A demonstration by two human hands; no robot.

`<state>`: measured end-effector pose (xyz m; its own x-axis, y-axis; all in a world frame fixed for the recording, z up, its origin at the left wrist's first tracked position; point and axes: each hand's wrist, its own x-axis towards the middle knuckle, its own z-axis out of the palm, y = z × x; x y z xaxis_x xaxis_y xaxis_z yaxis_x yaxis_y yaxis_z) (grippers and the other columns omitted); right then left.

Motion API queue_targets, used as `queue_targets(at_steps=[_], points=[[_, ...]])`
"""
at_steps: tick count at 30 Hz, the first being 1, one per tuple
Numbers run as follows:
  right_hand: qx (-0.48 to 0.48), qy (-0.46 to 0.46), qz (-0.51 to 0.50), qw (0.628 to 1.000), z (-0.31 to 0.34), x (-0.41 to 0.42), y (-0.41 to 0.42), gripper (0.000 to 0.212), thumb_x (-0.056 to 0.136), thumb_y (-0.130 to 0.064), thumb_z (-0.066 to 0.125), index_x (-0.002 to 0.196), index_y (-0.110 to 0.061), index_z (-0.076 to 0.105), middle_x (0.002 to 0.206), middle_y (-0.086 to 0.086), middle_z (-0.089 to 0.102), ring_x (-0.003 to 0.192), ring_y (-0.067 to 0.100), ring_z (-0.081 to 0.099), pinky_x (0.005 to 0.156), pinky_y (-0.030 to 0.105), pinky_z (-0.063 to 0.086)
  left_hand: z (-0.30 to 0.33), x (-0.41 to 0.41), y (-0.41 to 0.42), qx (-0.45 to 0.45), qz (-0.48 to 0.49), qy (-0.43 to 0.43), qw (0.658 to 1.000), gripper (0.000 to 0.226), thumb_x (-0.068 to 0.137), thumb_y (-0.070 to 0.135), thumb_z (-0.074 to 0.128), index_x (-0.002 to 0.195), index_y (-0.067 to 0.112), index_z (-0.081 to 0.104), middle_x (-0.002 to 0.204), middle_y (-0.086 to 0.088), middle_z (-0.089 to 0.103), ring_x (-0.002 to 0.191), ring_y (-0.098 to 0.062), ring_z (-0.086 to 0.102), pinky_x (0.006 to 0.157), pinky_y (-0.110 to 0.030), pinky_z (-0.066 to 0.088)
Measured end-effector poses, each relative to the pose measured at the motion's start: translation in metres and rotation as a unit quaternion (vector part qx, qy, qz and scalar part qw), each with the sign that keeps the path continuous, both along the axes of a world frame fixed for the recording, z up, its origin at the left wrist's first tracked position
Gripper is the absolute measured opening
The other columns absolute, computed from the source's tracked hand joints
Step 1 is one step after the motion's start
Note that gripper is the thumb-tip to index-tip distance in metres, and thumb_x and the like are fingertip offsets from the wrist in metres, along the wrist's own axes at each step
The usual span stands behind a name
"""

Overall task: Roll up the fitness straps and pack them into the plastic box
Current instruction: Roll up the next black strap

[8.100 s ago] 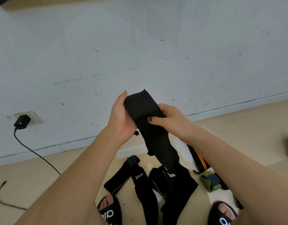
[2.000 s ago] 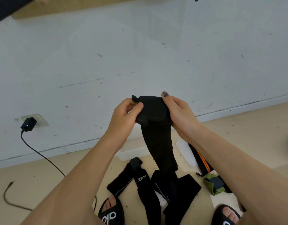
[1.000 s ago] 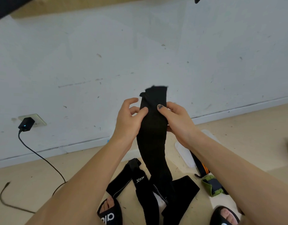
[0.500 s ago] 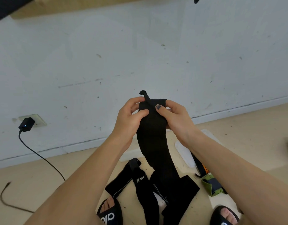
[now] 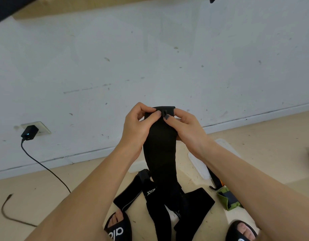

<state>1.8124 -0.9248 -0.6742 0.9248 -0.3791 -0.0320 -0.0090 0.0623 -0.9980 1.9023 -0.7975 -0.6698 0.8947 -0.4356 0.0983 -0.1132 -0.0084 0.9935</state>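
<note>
Left hand (image 5: 136, 126) and right hand (image 5: 183, 126) pinch the folded top end of a black fitness strap (image 5: 159, 150), thumbs meeting — held upright in the air. Its tail hangs to other black straps (image 5: 150, 193) on the floor (image 5: 45, 188).

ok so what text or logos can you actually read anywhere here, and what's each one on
"XTEP", in white: on the black fabric strap lying on the floor.
"ad", partial white letters cut off by the frame edge: on the black slide sandal on the left foot.
A white mark on the black slide sandal on the right foot: too cropped to read.
Nothing else legible.
</note>
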Motion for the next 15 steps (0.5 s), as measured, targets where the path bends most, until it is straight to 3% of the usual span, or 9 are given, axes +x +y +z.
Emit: queue_targets(at_steps=[5, 10, 13, 15], points=[[0.021, 0.002, 0.022, 1.000, 0.001, 0.000, 0.002, 0.027, 0.108, -0.018, 0.052, 0.129, -0.019, 0.068, 0.115, 0.010, 0.076, 0.105, 0.023, 0.075, 0.090, 0.051, 0.062, 0.004, 0.000, 0.003, -0.015, 0.017, 0.041, 0.999, 0.012, 0.088, 0.012, 0.077, 0.093, 0.015, 0.066, 0.103, -0.006, 0.072, 0.096, -0.022, 0.071, 0.080, -0.034, 0.060], [0.038, -0.002, 0.027, 0.999, 0.003, 0.000, 0.002, 0.024, 0.106, -0.015, 0.057, 0.128, -0.018, 0.063, 0.110, 0.013, 0.077, 0.100, 0.027, 0.076, 0.090, 0.052, 0.062, 0.011, -0.002, 0.002, -0.005, 0.037, 0.147, 0.988, 0.047, 0.085, 0.016, 0.082, 0.124, 0.020, 0.056, 0.116, -0.002, 0.069, 0.100, -0.024, 0.073, 0.073, -0.035, 0.062], [0.043, -0.018, 0.035, 0.998, 0.003, -0.002, 0.002, 0.026, 0.105, -0.013, 0.057, 0.130, -0.020, 0.061, 0.108, 0.018, 0.077, 0.100, 0.032, 0.076, 0.088, 0.051, 0.063, 0.015, 0.001, 0.006, -0.011, -0.041, 0.256, 0.966, 0.031, 0.089, 0.017, 0.076, 0.118, 0.007, 0.071, 0.111, -0.015, 0.076, 0.101, -0.033, 0.075, 0.081, -0.041, 0.061], [0.047, -0.024, 0.044, 0.998, 0.003, -0.002, 0.002, 0.030, 0.105, -0.011, 0.056, 0.133, -0.022, 0.060, 0.110, 0.019, 0.076, 0.102, 0.033, 0.076, 0.088, 0.049, 0.063, 0.015, 0.000, 0.009, -0.024, -0.072, 0.268, 0.960, 0.025, 0.092, 0.015, 0.072, 0.117, 0.010, 0.073, 0.111, -0.016, 0.077, 0.100, -0.031, 0.076, 0.082, -0.042, 0.061]])
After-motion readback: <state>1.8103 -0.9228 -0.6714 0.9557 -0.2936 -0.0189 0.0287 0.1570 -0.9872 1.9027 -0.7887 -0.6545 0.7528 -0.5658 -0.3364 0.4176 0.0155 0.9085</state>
